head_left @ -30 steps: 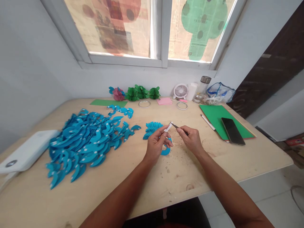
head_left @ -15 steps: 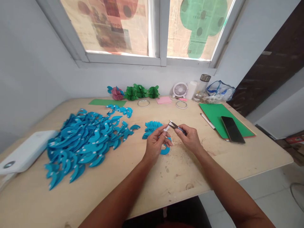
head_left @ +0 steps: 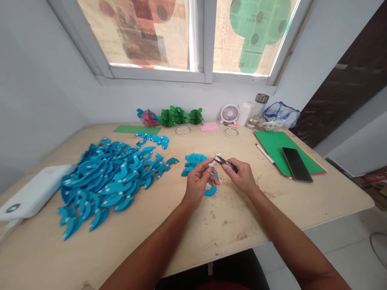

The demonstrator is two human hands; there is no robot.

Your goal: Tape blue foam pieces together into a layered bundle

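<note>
My left hand [head_left: 199, 176] is closed on a small white strip [head_left: 213, 163], pinched between thumb and finger. In my right hand [head_left: 242, 173] is a pair of dark tweezers [head_left: 222, 160], its tips at the far end of the strip around a small white piece. A fan of pleated blue paper [head_left: 195, 160] lies on the table just behind my left hand. Under that hand's fingers sits a curved blue paper piece [head_left: 211, 190], partly hidden. To the left spreads a big heap of curved blue paper pieces [head_left: 115, 177] dotted with small white squares.
Left of the heap lies a white power bank [head_left: 36, 193]. Along the wall stand folded green paper figures [head_left: 178, 116], a small fan [head_left: 229, 114] and a glass bottle [head_left: 258, 110]. On the right, a phone [head_left: 296, 164] rests on green sheets [head_left: 272, 147] beside a pen [head_left: 265, 154].
The tweezer tips have shifted very slightly at the strip's end, where a small white piece now shows more clearly. Both hands stay almost in place.
</note>
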